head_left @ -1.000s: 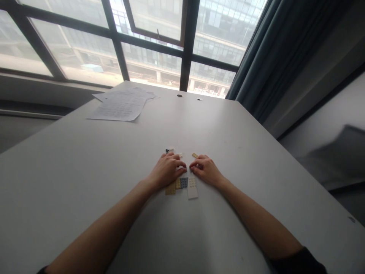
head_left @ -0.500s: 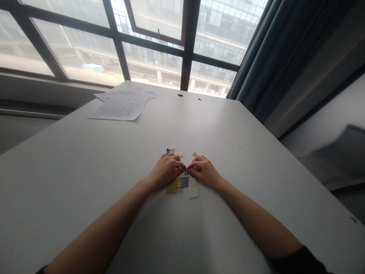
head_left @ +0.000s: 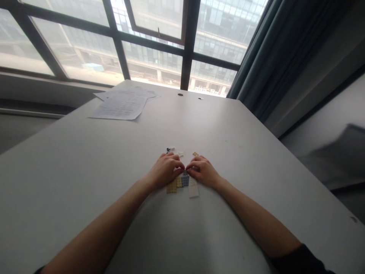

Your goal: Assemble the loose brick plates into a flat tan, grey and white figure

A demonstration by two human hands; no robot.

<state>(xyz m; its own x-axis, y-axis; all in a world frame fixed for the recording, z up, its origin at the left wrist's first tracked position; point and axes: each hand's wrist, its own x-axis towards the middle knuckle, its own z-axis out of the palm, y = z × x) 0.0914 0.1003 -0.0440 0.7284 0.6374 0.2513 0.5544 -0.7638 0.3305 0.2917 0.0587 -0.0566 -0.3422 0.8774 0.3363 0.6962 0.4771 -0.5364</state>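
My left hand (head_left: 168, 168) and my right hand (head_left: 203, 171) meet fingertip to fingertip over the white table. Thumb and fingers of each are pinched on a small grey toy brick piece (head_left: 185, 173), mostly hidden between them. Just below it lies a blue-grey studded plate (head_left: 185, 182). A yellow brick (head_left: 179, 182) adjoins that plate on the left, beside a tan studded plate (head_left: 171, 187) partly under my left hand. On the right, near my right palm, is a white plate (head_left: 193, 190) with studs on its far part.
Beyond my fingers lie small white pieces (head_left: 180, 154), black pieces (head_left: 168, 150) and a small yellow brick (head_left: 195, 154). Printed papers (head_left: 119, 104) rest at the table's far left. Windows and a dark curtain (head_left: 262, 57) stand behind the table (head_left: 228, 129).
Both pairs of fingertips have shifted slightly left with the small grey piece. The plates and loose pieces stay practically where they were.
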